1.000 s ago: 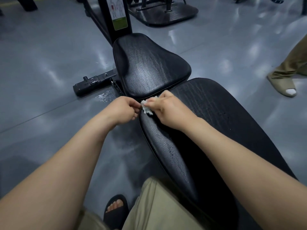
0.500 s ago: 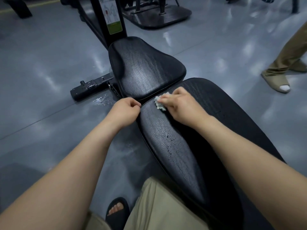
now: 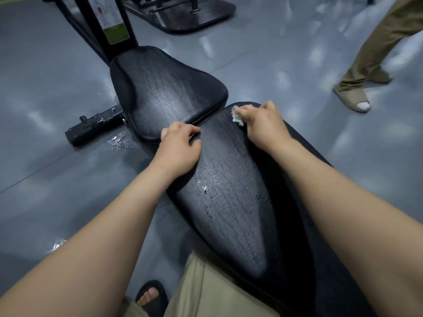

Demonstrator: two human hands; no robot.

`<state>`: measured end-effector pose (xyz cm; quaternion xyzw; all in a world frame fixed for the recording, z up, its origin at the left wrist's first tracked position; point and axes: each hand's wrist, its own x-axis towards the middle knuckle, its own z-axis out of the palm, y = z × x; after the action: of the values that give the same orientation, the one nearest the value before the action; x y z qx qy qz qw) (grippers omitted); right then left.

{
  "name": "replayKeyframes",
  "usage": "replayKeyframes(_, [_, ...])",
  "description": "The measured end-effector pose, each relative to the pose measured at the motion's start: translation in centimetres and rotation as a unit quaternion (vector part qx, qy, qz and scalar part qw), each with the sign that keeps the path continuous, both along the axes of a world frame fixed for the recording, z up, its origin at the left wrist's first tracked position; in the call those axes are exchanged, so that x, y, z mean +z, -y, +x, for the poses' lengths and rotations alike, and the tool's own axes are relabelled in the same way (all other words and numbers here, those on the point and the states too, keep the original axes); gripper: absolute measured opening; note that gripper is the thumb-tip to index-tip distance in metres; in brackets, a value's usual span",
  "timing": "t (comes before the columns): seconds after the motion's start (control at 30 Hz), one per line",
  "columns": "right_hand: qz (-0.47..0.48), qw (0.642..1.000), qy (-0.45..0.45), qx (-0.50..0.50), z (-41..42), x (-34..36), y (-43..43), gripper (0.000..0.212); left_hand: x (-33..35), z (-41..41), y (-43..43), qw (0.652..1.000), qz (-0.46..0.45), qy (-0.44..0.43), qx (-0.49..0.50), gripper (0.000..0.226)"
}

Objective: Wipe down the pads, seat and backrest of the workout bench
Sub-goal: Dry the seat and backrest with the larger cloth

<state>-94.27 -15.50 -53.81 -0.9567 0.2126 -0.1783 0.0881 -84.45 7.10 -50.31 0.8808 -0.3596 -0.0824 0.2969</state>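
The black workout bench fills the middle: its seat pad (image 3: 169, 92) lies farther away and the long backrest pad (image 3: 229, 202) runs toward me, with wet streaks on it. My right hand (image 3: 263, 124) pinches a small crumpled white wipe (image 3: 235, 116) and presses it onto the far end of the backrest, near the gap to the seat. My left hand (image 3: 180, 145) rests with curled fingers on the backrest's left edge at that same gap; nothing shows inside it.
The bench's black post with a label (image 3: 109, 24) rises behind the seat. A black base bar (image 3: 91, 126) lies on the grey floor at left, beside a wet patch (image 3: 119, 140). Another person's leg and shoe (image 3: 352, 97) stand at right. More equipment (image 3: 183, 12) sits beyond.
My right hand has slid the wipe rightward across the far end of the backrest, away from my left hand. My left hand stays at the left edge.
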Motion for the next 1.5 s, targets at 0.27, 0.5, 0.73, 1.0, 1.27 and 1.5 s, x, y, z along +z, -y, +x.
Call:
replayKeyframes(0.27, [0.012, 0.997, 0.038, 0.073, 2.9, -0.9, -1.1, 0.041, -1.3, 0.0, 0.5, 0.999, 0.017, 0.040, 0.004, 0.037])
replayKeyframes(0.5, [0.025, 0.996, 0.004, -0.091, 3.0, -1.0, 4.7, 0.057, -1.5, 0.0, 0.5, 0.999, 0.010, 0.044, 0.005, 0.035])
replayKeyframes(0.73, [0.013, 0.997, 0.030, 0.065, 3.7, 0.1, 0.4, 0.041, -1.4, -0.2, 0.7, 0.999, 0.018, 0.049, 0.011, 0.035])
replayKeyframes(1.0, [0.073, 0.990, -0.030, -0.120, -0.1, 0.5, 4.8, 0.048, -1.4, -0.3, 0.6, 0.999, 0.021, 0.048, 0.007, 0.035])
replayKeyframes(1.27, [0.177, 0.961, 0.017, -0.211, -7.3, 0.1, 4.4, 0.030, -1.5, -0.5, 0.7, 0.997, 0.031, 0.066, 0.006, 0.037])
replayKeyframes(1.5, [0.162, 0.985, 0.028, -0.053, -2.1, 1.4, 2.9, 0.031, -1.5, -0.6, 0.5, 0.997, 0.032, 0.075, -0.001, 0.038])
